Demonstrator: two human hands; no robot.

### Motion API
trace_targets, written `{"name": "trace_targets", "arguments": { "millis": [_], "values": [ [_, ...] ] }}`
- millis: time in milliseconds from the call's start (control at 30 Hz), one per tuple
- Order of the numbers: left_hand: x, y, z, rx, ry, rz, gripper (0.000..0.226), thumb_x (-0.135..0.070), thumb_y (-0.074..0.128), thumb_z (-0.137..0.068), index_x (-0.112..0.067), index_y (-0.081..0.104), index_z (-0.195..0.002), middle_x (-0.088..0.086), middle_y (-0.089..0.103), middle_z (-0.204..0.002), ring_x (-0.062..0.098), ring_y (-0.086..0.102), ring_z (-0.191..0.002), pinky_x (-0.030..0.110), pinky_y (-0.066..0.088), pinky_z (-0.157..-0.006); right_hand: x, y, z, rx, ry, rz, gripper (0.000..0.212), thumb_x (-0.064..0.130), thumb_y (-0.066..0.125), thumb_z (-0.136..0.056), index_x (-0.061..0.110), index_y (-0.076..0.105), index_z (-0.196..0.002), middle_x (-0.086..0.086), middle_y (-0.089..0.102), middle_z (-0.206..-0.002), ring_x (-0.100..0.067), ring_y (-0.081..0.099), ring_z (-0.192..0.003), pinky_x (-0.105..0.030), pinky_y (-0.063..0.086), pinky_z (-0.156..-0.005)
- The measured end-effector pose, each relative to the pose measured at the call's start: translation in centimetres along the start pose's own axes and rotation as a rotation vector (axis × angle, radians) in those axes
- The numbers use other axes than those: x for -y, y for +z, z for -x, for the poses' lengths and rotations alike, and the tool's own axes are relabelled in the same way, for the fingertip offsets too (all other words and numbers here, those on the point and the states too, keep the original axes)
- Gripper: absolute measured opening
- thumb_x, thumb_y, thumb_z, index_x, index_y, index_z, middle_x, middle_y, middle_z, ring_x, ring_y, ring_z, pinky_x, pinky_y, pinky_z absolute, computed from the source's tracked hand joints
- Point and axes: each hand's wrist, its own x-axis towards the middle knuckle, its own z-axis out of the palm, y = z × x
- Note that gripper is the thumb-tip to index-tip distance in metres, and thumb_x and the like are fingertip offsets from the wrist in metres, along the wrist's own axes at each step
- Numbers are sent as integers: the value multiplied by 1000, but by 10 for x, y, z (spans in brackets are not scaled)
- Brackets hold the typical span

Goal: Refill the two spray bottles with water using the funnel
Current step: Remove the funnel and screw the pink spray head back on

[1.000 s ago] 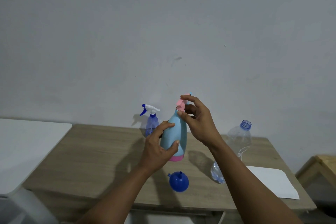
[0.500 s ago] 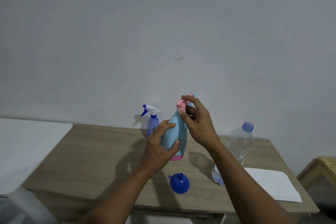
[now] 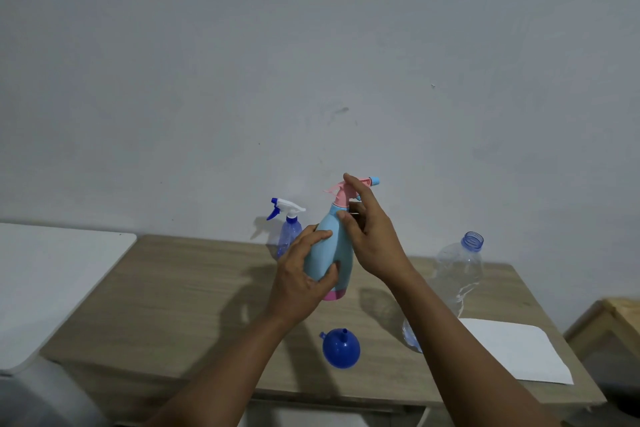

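Now left grip (image 3: 301, 274) holds bottle (image 3: 342, 251); right grip (image 3: 375, 239) pinches sprayer (image 3: 341, 198).

The spray head (image 3: 337, 196) is turning on the bottle (image 3: 329, 253)! A second ago its blue nozzle (image 3: 374, 181) barely peeked from behind the fingers; now it sticks out clear to the right of them. The right hand (image 3: 374, 239) has loosened too: fingers that curled tight round the pink top now lie straighter, the index tip up on the crown and the thumb lower, at the collar.
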Motion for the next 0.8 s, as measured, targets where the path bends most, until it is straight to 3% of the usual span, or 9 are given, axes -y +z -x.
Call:
{"name": "trace_targets", "arguments": {
  "millis": [100, 200, 267, 333, 500, 600, 667, 800],
  "values": [
    [3, 1, 3, 5, -2, -4, 61, -11, 81, -79, -34, 53, -128, -2, 55, -137, 5, 51, -127, 10, 47, -88, -3, 2, 0, -38, 23, -19, 55, 25, 60, -99, 48, 37, -143, 18, 69, -109, 2, 66, -101, -30, 56, -93],
    [4, 0, 4, 18, 22, -24, 57, -20, 78, -80, -31, 53, -129, -3, 53, -138, 3, 49, -128, 9, 46, -90, -1, -4, 1, 12, 25, -21, 56, 29, 50, -104, 54, 25, -148, 31, 56, -120, 9, 61, -105, -19, 51, -91],
    [4, -2, 3, 30, 32, -45, 58, -24, 77, -81, -34, 50, -131, -3, 52, -138, 3, 48, -128, 10, 47, -91, 0, -6, 0, 41, 6, -21, 50, 29, 44, -107, 52, 26, -147, 29, 50, -131, 2, 58, -116, -24, 49, -98],
    [4, -2, 2, 30, 37, -58, 61, -19, 79, -81, -37, 49, -131, -5, 52, -138, 4, 49, -127, 11, 48, -92, 2, -7, -1, 29, 5, -68, 43, 25, 49, -105, 47, 37, -140, 30, 57, -125, -2, 62, -116, -29, 53, -99],
    [4, -2, 4, 33, 56, -70, 57, -23, 78, -81, -32, 51, -131, -3, 53, -139, 6, 51, -126, 12, 48, -94, 2, -10, -4, -40, 44, -189, 43, 11, 71, -92, 29, 53, -127, 0, 74, -104, -14, 74, -96, -36, 59, -92],
    [4, 0, 8, 32, 61, -100, 53, -37, 71, -83, -33, 51, -132, -9, 49, -140, 4, 50, -125, 9, 46, -94, 2, -8, -3, -75, 66, -203, 46, 11, 76, -88, 28, 55, -125, -4, 74, -102, -18, 75, -91, -39, 60, -89],
    [3, 1, 9, 26, 58, -115, 52, -40, 69, -83, -33, 51, -131, -10, 48, -140, 6, 51, -124, 9, 47, -94, 0, -8, -2, -58, 68, -185, 44, 15, 73, -91, 31, 53, -126, -1, 75, -100, -15, 74, -92, -34, 60, -88],
    [7, 1, 11, 34, 54, -171, 53, -44, 65, -82, -31, 52, -132, -1, 50, -143, 16, 54, -124, 27, 55, -95, 5, -15, -1, 7, 75, 12, 43, 25, 66, -96, 37, 47, -133, 18, 68, -96, 8, 66, -88, -7, 49, -76]
  ]
}}
